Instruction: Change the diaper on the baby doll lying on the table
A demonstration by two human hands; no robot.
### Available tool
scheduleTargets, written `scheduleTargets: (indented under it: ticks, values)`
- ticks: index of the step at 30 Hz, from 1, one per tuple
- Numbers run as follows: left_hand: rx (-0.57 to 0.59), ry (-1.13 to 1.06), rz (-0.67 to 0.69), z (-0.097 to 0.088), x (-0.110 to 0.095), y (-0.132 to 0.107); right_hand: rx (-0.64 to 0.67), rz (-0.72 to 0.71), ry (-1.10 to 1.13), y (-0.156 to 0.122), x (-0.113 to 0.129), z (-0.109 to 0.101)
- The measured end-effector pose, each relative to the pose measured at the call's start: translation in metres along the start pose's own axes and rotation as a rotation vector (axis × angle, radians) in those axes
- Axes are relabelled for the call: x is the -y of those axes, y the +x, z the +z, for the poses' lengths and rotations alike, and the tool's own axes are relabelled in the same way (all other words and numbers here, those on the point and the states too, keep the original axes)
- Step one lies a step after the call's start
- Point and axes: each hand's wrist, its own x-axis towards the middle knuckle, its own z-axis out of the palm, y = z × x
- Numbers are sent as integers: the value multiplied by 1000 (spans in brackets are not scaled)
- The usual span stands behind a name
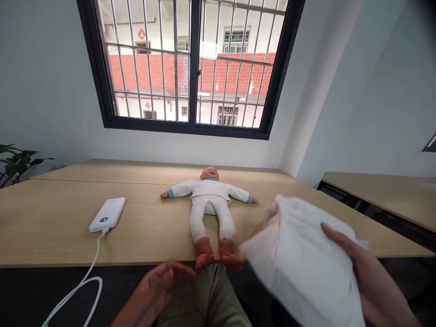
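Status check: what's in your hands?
Right hand holding white diaper. Left hand open, near feet of baby doll, lying on its back. Power bank left of doll, apart.

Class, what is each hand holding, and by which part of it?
Right hand: a white diaper, by its right edge. Left hand: nothing, open near the baby doll's feet.

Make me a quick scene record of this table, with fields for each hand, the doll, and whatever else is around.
Right hand: holding a white diaper
Left hand: open, empty, nearest a baby doll
Doll: on its back on a wooden table, arms spread, dressed in white
Also on table: white power bank with a white cable
Background: barred window, plant
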Motion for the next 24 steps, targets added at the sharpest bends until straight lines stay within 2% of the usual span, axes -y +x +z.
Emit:
scheduleTargets:
  ticks: [2, 3, 5, 7, 9, 11, 15, 20, 22, 24]
  values:
    - [-214, -182, 44, -6, -9, 19, -4, -53, 9, 21, 7, 11]
    - [-287, -245, 39, -6, -13, 29, 0, -34, -41, 35, 4, 19]
    - [-371, -325, -7, -1, -19, 47, 26, 20, -169, 67, -13, 35]
    - [-388, -365, -77, 7, -25, 61, 163, 78, -137, 95, -36, 47]
    - [-347, -381, -158, 14, -29, 71, 270, 215, -63, 114, -57, 54]
    - [-240, -383, -236, 19, -32, 79, 334, 294, 19, 124, -71, 58]
    - [13, -382, -354, 27, -23, 91, 333, 296, 122, 122, -75, 68]
    - [115, -476, -277, 45, 7, 103, 288, 308, 161, 106, -64, 80]
    - [160, -501, -251, 53, 16, 104, 287, 321, 146, 99, -61, 78]
    - [156, -537, -258, 59, 20, 105, 313, 334, 113, 96, -61, 69]
